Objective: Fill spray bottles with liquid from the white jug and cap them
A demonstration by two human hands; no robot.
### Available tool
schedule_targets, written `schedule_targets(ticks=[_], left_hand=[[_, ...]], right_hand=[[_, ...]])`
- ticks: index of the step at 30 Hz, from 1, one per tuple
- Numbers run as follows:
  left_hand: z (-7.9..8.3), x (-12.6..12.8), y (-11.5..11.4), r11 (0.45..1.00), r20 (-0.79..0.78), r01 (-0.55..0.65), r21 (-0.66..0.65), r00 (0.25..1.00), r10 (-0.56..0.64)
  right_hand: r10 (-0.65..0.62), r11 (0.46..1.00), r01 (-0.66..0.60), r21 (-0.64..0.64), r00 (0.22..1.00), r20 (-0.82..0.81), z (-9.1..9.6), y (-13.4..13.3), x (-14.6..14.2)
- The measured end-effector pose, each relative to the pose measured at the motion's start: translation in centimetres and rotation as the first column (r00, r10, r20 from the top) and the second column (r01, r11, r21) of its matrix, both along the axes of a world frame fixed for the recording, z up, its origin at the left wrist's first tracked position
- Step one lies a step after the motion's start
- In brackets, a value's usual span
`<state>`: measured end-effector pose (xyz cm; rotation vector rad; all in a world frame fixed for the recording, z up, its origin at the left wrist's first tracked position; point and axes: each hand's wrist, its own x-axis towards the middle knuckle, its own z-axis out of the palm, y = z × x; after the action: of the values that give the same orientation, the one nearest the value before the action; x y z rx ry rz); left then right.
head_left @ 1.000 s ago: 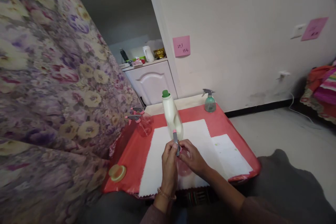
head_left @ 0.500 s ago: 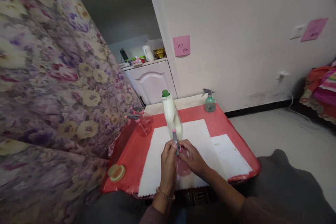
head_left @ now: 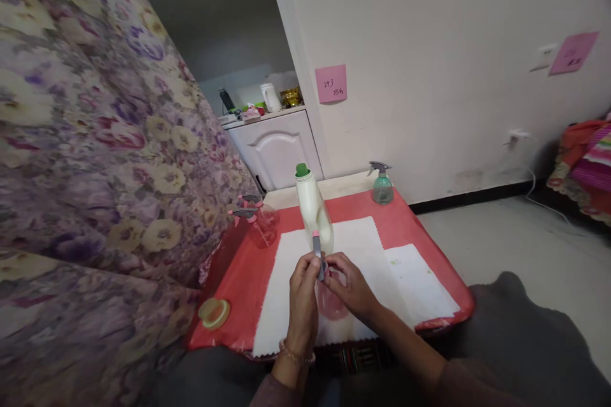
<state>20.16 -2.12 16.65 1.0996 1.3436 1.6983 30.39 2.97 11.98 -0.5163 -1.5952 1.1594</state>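
Both my hands meet at the neck of a clear pink spray bottle [head_left: 333, 305] on the white cloth [head_left: 281, 292]. My left hand [head_left: 304, 280] is closed on its grey spray head [head_left: 317, 249], which has a pink nozzle tip. My right hand [head_left: 351, 283] pinches the spray head's collar from the right, fingers partly hiding it. Just behind stands a tall pale green jug [head_left: 312, 203], uncapped, with a green piece in its mouth. Whether the spray head is seated on the bottle's neck I cannot tell.
Two pink spray bottles [head_left: 262, 232] stand at the table's left, a green spray bottle [head_left: 382, 189] at the back right. A yellowish cap [head_left: 214, 313] lies at the front left on the red table cover [head_left: 238, 292]. A floral curtain [head_left: 119, 172] borders the left side.
My hands and the spray head have shifted very slightly, the fingers staying around the collar. The other bottles and the jug keep their places.
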Motion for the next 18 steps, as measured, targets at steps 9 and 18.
schedule_targets(ticks=[9, 18], left_hand=[[1.9, -0.3, -0.6, 0.997, 0.101, -0.023, 0.071, 0.995, 0.015], [4.6, -0.3, -1.6, 0.982, 0.177, -0.058, 0.181, 0.984, 0.025]], right_hand=[[-0.038, 0.999, 0.038, 0.005, 0.999, -0.001, -0.2, 0.7, 0.8], [-0.034, 0.999, 0.035, -0.040, 0.999, 0.030, -0.6, 1.0, 0.7]])
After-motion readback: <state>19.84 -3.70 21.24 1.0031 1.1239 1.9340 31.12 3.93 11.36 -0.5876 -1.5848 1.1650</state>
